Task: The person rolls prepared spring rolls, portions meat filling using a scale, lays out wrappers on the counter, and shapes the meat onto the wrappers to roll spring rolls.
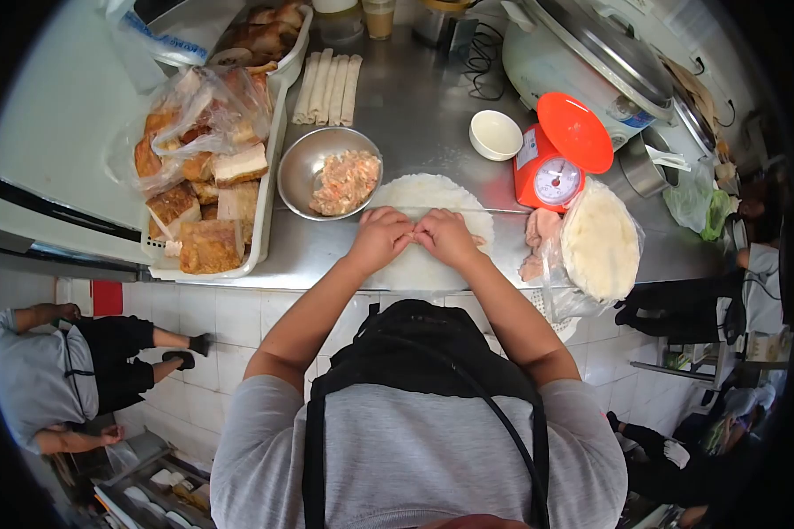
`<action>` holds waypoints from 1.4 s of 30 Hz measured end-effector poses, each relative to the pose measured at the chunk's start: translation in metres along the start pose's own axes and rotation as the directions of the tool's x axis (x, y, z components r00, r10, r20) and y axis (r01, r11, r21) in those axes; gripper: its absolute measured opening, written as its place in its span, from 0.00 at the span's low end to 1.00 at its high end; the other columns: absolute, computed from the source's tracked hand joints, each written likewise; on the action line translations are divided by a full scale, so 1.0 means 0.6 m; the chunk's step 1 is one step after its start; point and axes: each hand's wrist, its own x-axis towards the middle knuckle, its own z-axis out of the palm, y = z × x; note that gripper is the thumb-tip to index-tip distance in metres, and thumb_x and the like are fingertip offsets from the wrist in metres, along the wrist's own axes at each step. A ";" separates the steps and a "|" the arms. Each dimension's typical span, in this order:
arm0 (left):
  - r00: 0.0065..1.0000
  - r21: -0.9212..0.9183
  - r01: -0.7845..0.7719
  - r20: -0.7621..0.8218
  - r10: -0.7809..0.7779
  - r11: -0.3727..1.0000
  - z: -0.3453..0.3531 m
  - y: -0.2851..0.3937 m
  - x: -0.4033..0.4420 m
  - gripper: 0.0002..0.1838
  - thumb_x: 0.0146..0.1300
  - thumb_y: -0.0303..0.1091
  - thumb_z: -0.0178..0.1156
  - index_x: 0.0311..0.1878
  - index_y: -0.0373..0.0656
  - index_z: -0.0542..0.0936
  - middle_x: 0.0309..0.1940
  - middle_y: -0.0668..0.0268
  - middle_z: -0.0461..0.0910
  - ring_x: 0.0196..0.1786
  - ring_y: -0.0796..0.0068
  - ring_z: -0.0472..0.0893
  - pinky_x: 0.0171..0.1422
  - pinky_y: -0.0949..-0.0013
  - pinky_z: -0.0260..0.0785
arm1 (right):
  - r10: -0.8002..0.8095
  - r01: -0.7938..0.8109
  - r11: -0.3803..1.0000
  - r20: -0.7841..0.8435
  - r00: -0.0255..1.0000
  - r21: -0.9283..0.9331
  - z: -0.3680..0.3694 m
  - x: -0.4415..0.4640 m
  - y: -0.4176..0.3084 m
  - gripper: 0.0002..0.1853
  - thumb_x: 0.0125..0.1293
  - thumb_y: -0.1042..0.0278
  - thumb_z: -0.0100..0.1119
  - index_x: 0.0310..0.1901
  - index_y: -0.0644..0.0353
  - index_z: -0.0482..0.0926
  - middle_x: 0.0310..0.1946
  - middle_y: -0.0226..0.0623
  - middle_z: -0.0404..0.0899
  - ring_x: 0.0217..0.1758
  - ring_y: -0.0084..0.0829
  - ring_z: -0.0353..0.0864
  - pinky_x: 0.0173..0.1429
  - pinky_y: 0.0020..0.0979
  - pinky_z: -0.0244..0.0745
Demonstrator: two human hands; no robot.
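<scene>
My left hand [382,238] and my right hand [448,236] meet over a round, pale dough wrapper [428,189] at the counter's front edge. The fingertips of both are pinched together, and whatever lies between them is too small to make out. A bit of pinkish meat shows on the wrapper beside my right hand. Left of the wrapper stands a steel bowl [293,181] holding orange-pink minced filling [349,182]. Pieces of raw pink meat [540,240] lie to the right, against a stack of round wrappers [601,243] on plastic.
A red kitchen scale [558,181] and a small white bowl [496,135] stand beyond my right hand. Several pale rolls [328,88] lie behind the steel bowl. On the left is a white crate [272,167] of roasted meat. A large cooker [582,53] stands back right; other people are nearby.
</scene>
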 end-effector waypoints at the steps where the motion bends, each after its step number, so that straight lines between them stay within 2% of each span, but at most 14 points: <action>1: 1.000 0.020 -0.002 0.002 0.002 1.000 0.002 -0.003 -0.002 0.18 0.44 0.35 0.66 0.43 0.48 0.80 0.43 0.69 0.76 0.52 0.67 0.70 0.55 0.61 0.57 | 0.013 -0.014 1.000 0.014 1.000 0.008 0.001 0.001 0.001 0.12 0.47 0.61 0.64 0.35 0.52 0.77 0.35 0.33 0.74 0.46 0.36 0.71 0.50 0.38 0.61; 3: 1.000 0.047 0.016 0.014 -0.017 0.999 -0.004 -0.001 -0.003 0.19 0.44 0.35 0.66 0.43 0.48 0.79 0.42 0.70 0.76 0.51 0.66 0.70 0.55 0.61 0.57 | 0.041 -0.042 0.999 0.038 0.998 0.028 -0.002 0.002 -0.004 0.12 0.48 0.62 0.64 0.35 0.52 0.77 0.35 0.33 0.74 0.46 0.36 0.71 0.51 0.38 0.61; 6: 0.997 0.056 0.076 0.001 -0.076 0.996 -0.018 0.012 -0.001 0.19 0.44 0.34 0.65 0.43 0.48 0.79 0.41 0.71 0.75 0.51 0.66 0.69 0.55 0.62 0.57 | 0.023 -0.032 0.997 -0.116 0.993 -0.072 -0.004 0.000 -0.029 0.11 0.48 0.63 0.63 0.35 0.52 0.79 0.37 0.32 0.73 0.47 0.35 0.70 0.52 0.37 0.61; 8: 0.992 0.046 0.111 -0.058 -0.108 0.993 -0.014 0.007 -0.004 0.19 0.44 0.34 0.66 0.43 0.48 0.79 0.41 0.71 0.74 0.51 0.66 0.69 0.55 0.62 0.57 | 0.027 -0.033 0.993 -0.047 0.999 -0.115 0.007 0.002 -0.025 0.14 0.47 0.62 0.64 0.38 0.52 0.78 0.39 0.32 0.73 0.48 0.35 0.69 0.53 0.38 0.60; 12: 0.995 0.034 0.061 0.081 -0.063 0.998 -0.015 -0.010 -0.010 0.20 0.44 0.36 0.65 0.45 0.47 0.78 0.42 0.71 0.73 0.50 0.66 0.69 0.55 0.61 0.56 | 0.019 -0.009 0.987 0.056 0.998 -0.163 0.017 0.002 -0.017 0.18 0.46 0.58 0.65 0.41 0.52 0.77 0.42 0.34 0.71 0.49 0.36 0.68 0.54 0.38 0.58; 18: 0.989 -0.073 0.150 0.024 -0.148 0.986 -0.030 -0.010 -0.010 0.14 0.48 0.34 0.63 0.41 0.49 0.80 0.41 0.70 0.74 0.49 0.67 0.69 0.54 0.61 0.57 | -0.027 0.025 0.999 -0.074 0.997 -0.028 -0.016 0.000 -0.052 0.12 0.49 0.58 0.63 0.34 0.52 0.77 0.39 0.33 0.73 0.47 0.35 0.69 0.52 0.37 0.59; 21: 0.987 -0.060 0.134 0.094 -0.128 0.989 -0.026 -0.022 -0.015 0.14 0.49 0.34 0.62 0.42 0.51 0.80 0.42 0.70 0.74 0.49 0.68 0.70 0.54 0.60 0.57 | 0.013 -0.013 1.000 0.005 1.000 -0.010 0.014 0.013 -0.042 0.13 0.48 0.57 0.64 0.35 0.51 0.77 0.39 0.33 0.72 0.48 0.35 0.69 0.52 0.38 0.59; 24: 0.987 -0.055 0.123 0.109 -0.116 0.991 -0.026 -0.031 -0.020 0.15 0.49 0.34 0.61 0.43 0.51 0.79 0.41 0.70 0.74 0.49 0.68 0.70 0.54 0.60 0.57 | 0.030 -0.029 0.997 0.004 1.000 -0.071 0.016 0.017 -0.037 0.13 0.48 0.56 0.63 0.35 0.51 0.78 0.37 0.31 0.73 0.46 0.35 0.70 0.51 0.37 0.60; 27: 0.990 -0.020 0.131 0.060 -0.130 0.991 -0.032 -0.021 -0.020 0.15 0.49 0.33 0.61 0.43 0.48 0.79 0.40 0.69 0.74 0.49 0.67 0.69 0.54 0.61 0.57 | -0.016 -0.029 0.984 -0.247 0.969 -0.176 0.026 0.016 -0.043 0.09 0.49 0.59 0.62 0.32 0.51 0.80 0.36 0.28 0.74 0.45 0.33 0.71 0.51 0.35 0.60; 29: 0.987 0.008 0.159 -0.014 -0.159 0.987 -0.029 -0.010 -0.020 0.14 0.48 0.31 0.62 0.42 0.46 0.79 0.40 0.68 0.74 0.49 0.66 0.69 0.55 0.61 0.57 | -0.028 0.005 0.988 -0.150 0.988 -0.153 0.030 0.015 -0.042 0.12 0.48 0.58 0.63 0.35 0.50 0.80 0.36 0.29 0.74 0.46 0.33 0.70 0.51 0.36 0.60; 33: 0.987 -0.003 0.129 0.100 -0.128 0.992 -0.028 -0.020 -0.026 0.17 0.47 0.31 0.63 0.44 0.45 0.78 0.40 0.66 0.73 0.49 0.64 0.69 0.56 0.61 0.56 | 0.021 -0.017 0.987 0.022 1.000 -0.163 0.027 0.015 -0.042 0.15 0.47 0.57 0.64 0.38 0.50 0.79 0.40 0.30 0.73 0.49 0.33 0.69 0.53 0.37 0.59; 36: 0.992 -0.017 0.122 0.020 -0.121 0.992 -0.032 -0.024 -0.033 0.18 0.46 0.32 0.64 0.43 0.46 0.79 0.41 0.67 0.73 0.49 0.64 0.69 0.54 0.61 0.57 | -0.023 0.002 0.992 -0.165 0.986 -0.129 0.014 0.009 -0.049 0.12 0.47 0.58 0.64 0.34 0.50 0.79 0.36 0.28 0.74 0.46 0.33 0.70 0.51 0.36 0.60; 38: 0.978 -0.041 0.173 -0.107 -0.176 0.984 -0.038 -0.019 -0.037 0.17 0.45 0.34 0.65 0.42 0.47 0.80 0.41 0.68 0.73 0.48 0.64 0.69 0.53 0.61 0.58 | -0.050 0.041 0.997 -0.138 0.989 -0.066 0.000 0.011 -0.059 0.11 0.46 0.59 0.64 0.33 0.50 0.79 0.35 0.28 0.74 0.45 0.33 0.70 0.51 0.36 0.59; 42: 0.988 -0.019 0.149 -0.034 -0.149 0.989 -0.041 -0.029 -0.047 0.19 0.44 0.33 0.65 0.44 0.47 0.79 0.42 0.67 0.73 0.47 0.63 0.69 0.52 0.61 0.59 | -0.042 0.040 0.998 -0.046 0.998 -0.042 0.027 0.021 -0.048 0.13 0.46 0.58 0.65 0.34 0.48 0.79 0.35 0.28 0.74 0.45 0.33 0.70 0.51 0.37 0.59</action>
